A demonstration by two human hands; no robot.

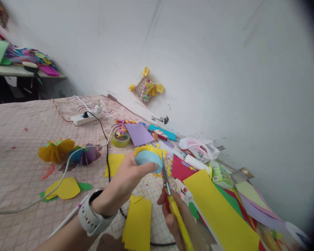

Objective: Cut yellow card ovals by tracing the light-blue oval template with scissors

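Observation:
My left hand (125,181), with a grey watch on the wrist, pinches a light blue round paper piece (148,159) backed by yellow paper. My right hand (175,216) grips yellow-handled scissors (170,195), whose blades point up and touch the right edge of the blue piece. Both hands hover above a quilted pink surface (21,129) strewn with coloured paper.
Yellow (219,209), red and green paper sheets lie at right, with a glue stick (197,163) and a plastic bag (199,145). A tape roll (120,138), purple sheet (139,134), power strip (87,118) with cables and folded paper flowers (57,150) lie at left. A white wall rises behind.

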